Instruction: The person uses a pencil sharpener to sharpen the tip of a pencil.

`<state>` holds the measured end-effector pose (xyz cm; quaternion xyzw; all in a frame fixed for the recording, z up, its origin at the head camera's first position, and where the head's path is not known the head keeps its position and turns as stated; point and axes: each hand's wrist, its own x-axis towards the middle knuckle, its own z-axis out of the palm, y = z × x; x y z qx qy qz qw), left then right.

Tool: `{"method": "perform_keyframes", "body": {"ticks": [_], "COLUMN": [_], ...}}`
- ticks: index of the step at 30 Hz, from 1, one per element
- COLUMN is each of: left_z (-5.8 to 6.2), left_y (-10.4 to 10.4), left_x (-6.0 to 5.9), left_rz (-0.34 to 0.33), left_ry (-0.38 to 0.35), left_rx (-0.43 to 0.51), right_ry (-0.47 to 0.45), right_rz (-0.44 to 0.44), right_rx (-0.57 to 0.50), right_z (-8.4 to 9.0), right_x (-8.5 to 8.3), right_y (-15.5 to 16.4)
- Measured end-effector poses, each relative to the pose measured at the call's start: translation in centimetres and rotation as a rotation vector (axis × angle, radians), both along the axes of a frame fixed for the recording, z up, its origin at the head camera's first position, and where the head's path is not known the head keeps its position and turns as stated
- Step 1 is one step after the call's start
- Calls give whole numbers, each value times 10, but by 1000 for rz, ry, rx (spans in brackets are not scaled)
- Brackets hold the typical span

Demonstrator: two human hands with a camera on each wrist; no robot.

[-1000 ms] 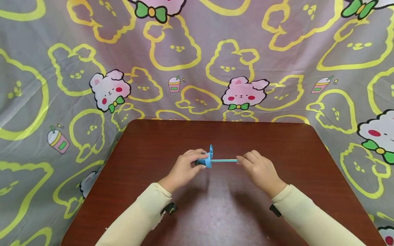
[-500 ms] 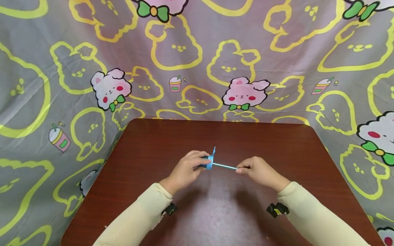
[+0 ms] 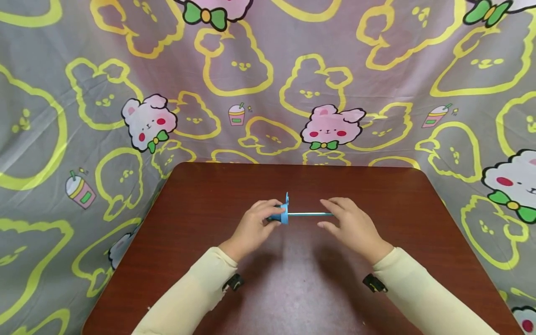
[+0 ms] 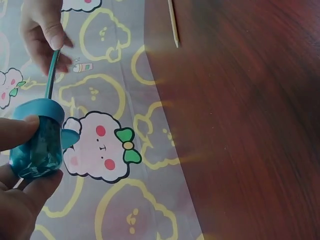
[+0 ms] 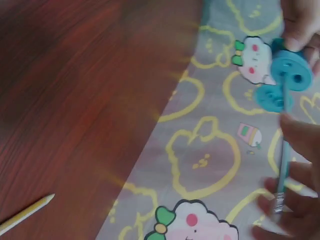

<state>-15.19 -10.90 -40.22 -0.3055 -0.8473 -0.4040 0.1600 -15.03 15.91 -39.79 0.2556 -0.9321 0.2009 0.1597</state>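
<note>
Sharpener (image 3: 283, 215), teal and translucent, sits above the desk (image 3: 301, 279), held in the left hand (image 3: 253, 228) grip; a teal pencil (image 3: 310, 214) plugs into it, its far end between loosely curled right hand (image 3: 351, 225) fingers. Only wrist views show a pale pencil (image 4: 173, 22) on the desk.

blue sharpener (image 3: 284, 215), bunny-print cloth (image 3: 268, 83)

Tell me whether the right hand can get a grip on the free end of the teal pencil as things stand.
Probably yes: the right hand already has its fingers around the pencil, whose other end sits in the sharpener held by the left hand; nothing blocks it.
</note>
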Motion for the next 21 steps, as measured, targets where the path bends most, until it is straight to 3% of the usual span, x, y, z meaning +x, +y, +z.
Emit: {"method": "perform_keyframes", "body": {"ticks": [4,9,17,21], "left_z": [3,5,4,2], "left_y": [-2,-3,-2,-3], "left_x": [-1,-2,-1,-1], "left_rz": [14,6,-28,-35], "left_ry": [-22,-27,-72,-55], "left_rx": [12,27,60,32], "right_ry": [325,551,711,661], "right_rz": [102,204,241,223], "right_rx": [-26,-64,-87,-117], "right_z": [-6,-14,-17,-17], "right_x": [-4,-10,-14,-12], "right_y": [3,5,1,-1]}}
